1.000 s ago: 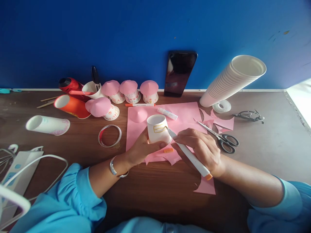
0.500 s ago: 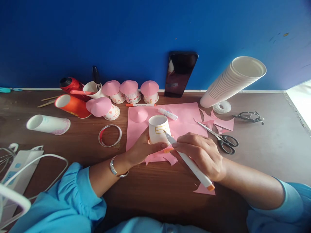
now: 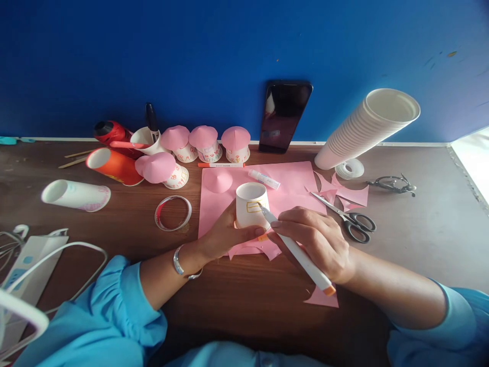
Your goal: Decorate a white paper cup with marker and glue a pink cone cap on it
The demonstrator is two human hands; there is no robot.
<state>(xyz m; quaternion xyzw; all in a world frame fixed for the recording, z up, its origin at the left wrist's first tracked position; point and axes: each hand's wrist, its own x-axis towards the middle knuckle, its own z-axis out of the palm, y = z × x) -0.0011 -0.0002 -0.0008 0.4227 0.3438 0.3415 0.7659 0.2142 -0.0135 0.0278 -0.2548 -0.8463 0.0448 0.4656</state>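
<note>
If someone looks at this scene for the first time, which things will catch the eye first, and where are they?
At the centre, the left hand steadies a small white paper cup on a pink paper sheet, while the right hand holds a white marker with its tip at a yellow drawing on the cup. Against the blue wall stands a row of pink-capped cups, and a slanted stack of white cups lies at the right.

Bare table (image 3: 420, 229) lies open to the right beyond the scissors (image 3: 349, 216); cup houses (image 3: 204, 143), phone (image 3: 284, 116) and cup stack (image 3: 367, 127) crowd the far edge.
</note>
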